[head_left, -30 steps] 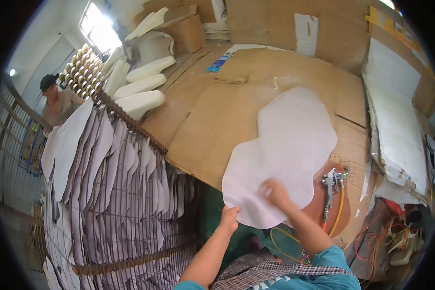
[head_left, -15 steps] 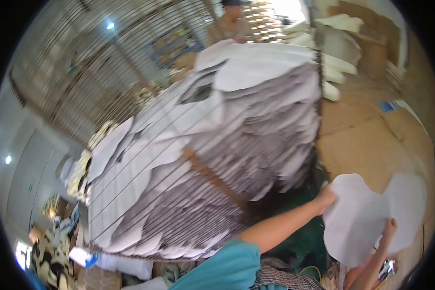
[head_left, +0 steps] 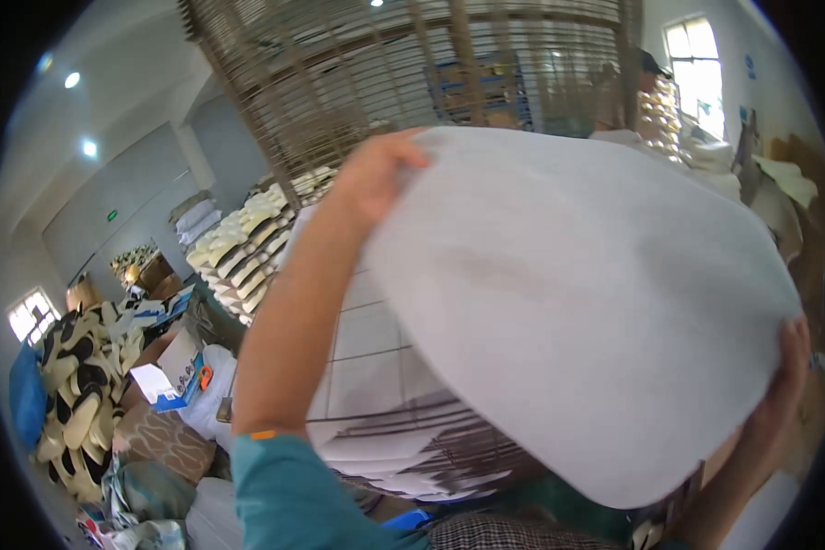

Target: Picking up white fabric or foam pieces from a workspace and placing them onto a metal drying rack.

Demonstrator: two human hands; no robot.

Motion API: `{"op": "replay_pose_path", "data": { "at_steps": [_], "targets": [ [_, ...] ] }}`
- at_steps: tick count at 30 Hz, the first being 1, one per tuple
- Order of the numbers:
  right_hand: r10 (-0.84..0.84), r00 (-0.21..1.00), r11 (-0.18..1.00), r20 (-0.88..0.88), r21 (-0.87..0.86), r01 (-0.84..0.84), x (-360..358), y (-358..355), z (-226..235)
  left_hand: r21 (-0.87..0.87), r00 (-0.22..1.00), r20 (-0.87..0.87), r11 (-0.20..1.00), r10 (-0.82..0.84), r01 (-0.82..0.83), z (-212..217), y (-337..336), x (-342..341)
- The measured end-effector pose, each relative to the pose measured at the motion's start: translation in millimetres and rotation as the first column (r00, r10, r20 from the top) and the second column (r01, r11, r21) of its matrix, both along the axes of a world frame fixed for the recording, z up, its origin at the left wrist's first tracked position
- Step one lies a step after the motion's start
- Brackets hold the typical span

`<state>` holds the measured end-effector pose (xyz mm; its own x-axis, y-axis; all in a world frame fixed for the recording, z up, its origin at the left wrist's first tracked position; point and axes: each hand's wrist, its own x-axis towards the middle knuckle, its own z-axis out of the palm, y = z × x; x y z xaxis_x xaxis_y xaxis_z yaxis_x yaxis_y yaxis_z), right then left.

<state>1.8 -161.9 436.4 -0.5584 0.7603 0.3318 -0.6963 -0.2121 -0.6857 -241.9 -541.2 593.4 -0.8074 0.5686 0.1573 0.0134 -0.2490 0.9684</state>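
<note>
While the white sheet [head_left: 577, 302] is lifted flat and close to the face, it fills the right and middle of the view, above the wire cart [head_left: 403, 431] stacked with similar sheets. Left hand [head_left: 376, 179] pinches the sheet's far-left edge, fingers curled over it. Right hand [head_left: 784, 385] grips the near-right edge, thumb side partly hidden. Judgement: keep both grips at opposite edges and the sheet taut so it does not fold; lower it level onto the stack, edges matched. Risk: snagging on the tall wire rack [head_left: 412, 73] behind. Striped shapes [head_left: 73, 385] lie piled far left.
</note>
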Motion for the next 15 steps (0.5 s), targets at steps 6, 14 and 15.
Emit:
{"op": "replay_pose_path", "data": {
  "at_steps": [6, 14, 15],
  "targets": [
    [0.526, 0.817, 0.756, 0.237, 0.310, -0.577, -121, -194, 31, -0.305, 0.756, -0.297, 0.693, 0.583, -0.654, -14, -274, -25],
    [0.468, 0.787, 0.713, 0.403, 0.353, -0.605, -126, -198, -12, -0.317, 0.320, -0.409, 0.196, 0.855, -0.928, -112, -433, 32],
    [0.381, 0.834, 0.778, 0.398, 0.350, -0.522, -116, -176, -21, -0.266, 0.248, -0.419, 0.143, 0.874, -0.953, -101, -426, 51]
  ]
}}
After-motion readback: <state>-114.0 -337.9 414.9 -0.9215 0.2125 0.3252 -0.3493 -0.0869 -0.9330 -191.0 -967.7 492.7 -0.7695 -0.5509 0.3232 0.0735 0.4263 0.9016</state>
